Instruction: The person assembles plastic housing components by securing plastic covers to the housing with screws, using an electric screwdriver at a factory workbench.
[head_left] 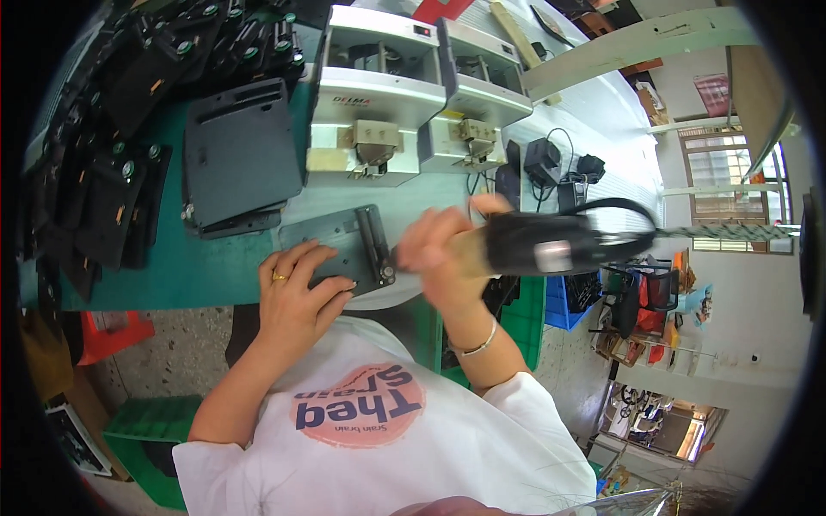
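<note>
A flat dark grey panel [331, 230] with a raised black bar [372, 239] along its right side lies on the table before me. Over its lower left part rests my left hand [301, 288], fingers spread and pressing on it, a ring on one finger. My right hand [440, 254], smeared by motion, is wrapped round a black electric screwdriver [542, 243] that hangs from a coiled cord. The screwdriver's tip is hidden near the panel's right edge, so I cannot tell whether it touches a screw.
Several grey panels [241, 155] are stacked behind, left of two metal screw feeders [366, 112]. Many black hinged parts [112, 198] pile up on the left. Black power adapters [544, 162] with cables lie to the right. Green crates [151, 421] and a blue crate [568, 301] stand lower.
</note>
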Demonstrator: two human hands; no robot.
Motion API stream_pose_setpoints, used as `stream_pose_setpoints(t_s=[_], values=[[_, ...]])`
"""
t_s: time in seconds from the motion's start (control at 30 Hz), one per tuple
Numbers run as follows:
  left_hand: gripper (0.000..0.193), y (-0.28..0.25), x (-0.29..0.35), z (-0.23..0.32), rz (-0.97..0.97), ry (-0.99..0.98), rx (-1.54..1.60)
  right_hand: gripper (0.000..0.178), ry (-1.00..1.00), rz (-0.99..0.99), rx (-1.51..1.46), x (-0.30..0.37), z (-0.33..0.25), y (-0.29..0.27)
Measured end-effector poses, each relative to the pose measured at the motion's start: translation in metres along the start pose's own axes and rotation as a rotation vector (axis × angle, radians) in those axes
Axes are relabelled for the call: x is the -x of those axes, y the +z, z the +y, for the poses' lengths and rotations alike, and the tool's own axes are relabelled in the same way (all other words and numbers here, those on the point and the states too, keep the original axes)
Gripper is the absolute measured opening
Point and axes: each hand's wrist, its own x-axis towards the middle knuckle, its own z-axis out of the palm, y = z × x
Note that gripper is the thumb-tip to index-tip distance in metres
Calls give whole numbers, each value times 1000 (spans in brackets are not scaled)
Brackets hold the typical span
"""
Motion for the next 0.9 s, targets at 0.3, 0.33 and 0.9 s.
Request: stream_pose_setpoints(t_s=[0.3,0.33,0.9], values=[[13,2,-8,2,-6,2,-39,59,-375,344,257,-99,-30,-70],[13,2,-8,3,-6,1,-45,59,-360,342,277,-101,-28,-72],[16,-1,-8,5,-36,-15,-26,60,-332,284,300,-103,-16,-79]])
